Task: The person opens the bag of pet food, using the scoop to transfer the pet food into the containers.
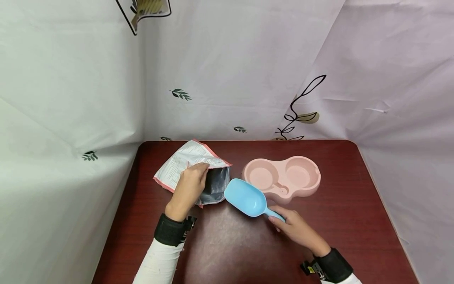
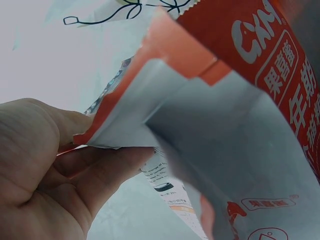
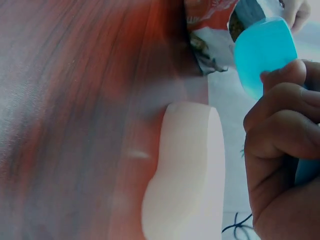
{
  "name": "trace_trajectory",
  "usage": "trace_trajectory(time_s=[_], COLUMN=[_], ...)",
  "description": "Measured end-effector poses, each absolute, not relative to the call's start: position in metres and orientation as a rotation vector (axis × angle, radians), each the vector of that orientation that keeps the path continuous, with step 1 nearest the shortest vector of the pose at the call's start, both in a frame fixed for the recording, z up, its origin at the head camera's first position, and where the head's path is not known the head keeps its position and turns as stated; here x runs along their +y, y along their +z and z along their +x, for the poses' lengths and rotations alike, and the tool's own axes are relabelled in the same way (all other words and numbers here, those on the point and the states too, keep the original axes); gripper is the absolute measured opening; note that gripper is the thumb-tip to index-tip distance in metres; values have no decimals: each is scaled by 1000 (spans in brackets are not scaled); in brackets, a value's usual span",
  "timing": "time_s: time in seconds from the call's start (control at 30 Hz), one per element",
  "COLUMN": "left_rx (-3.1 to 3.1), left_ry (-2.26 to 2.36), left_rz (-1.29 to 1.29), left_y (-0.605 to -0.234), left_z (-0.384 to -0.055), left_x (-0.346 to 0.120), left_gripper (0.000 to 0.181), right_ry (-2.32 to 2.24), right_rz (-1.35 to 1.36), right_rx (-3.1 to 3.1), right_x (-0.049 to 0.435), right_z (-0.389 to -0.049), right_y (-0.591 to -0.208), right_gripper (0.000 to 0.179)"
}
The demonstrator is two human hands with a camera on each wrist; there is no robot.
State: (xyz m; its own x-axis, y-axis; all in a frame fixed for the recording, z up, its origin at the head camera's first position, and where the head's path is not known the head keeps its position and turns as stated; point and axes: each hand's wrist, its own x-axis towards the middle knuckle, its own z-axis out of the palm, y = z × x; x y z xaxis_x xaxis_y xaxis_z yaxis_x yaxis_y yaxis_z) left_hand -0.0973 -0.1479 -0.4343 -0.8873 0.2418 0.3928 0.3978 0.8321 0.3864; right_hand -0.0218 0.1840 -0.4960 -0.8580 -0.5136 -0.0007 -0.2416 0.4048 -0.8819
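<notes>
My left hand (image 1: 189, 185) pinches the rim of a red and white printed bag (image 1: 184, 159). The bag's mouth gapes toward the right, its silvery lining showing in the left wrist view. Something brown shows inside the opening in the right wrist view, too small to tell what. My right hand (image 1: 296, 227) grips the handle of a light blue scoop (image 1: 246, 197), fingers wrapped round it. The scoop's bowl, with nothing seen in it, points left, its tip near the bag's mouth. A pink double pet bowl (image 1: 299, 175) sits behind the scoop.
Everything stands on a dark red-brown wooden table (image 1: 354, 221) with rounded far corners. A pale cloth (image 1: 227, 71) with leaf prints hangs behind the table and along its sides. The pink bowl has two round hollows and a small spoon-shaped recess between them.
</notes>
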Motion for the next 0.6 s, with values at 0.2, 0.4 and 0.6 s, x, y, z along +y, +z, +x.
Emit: trace_trajectory(time_s=[0.2, 0.4, 0.6], left_rx=[-2666, -2657, -2661], left_ry=[-661, -663, -671], left_rz=[-483, -492, -486], left_y=[-433, -434, -434], left_z=[-96, -95, -95], left_x=[-146, -146, -145], left_gripper=[16, 16, 16], right_ry=[-1355, -1289, -1246], right_rz=[-648, -711, -754], right_rx=[2445, 2506, 2537], right_x=[176, 165, 156], right_z=[-25, -28, -32], right_y=[-502, -503, -503], right_gripper=[17, 13, 9])
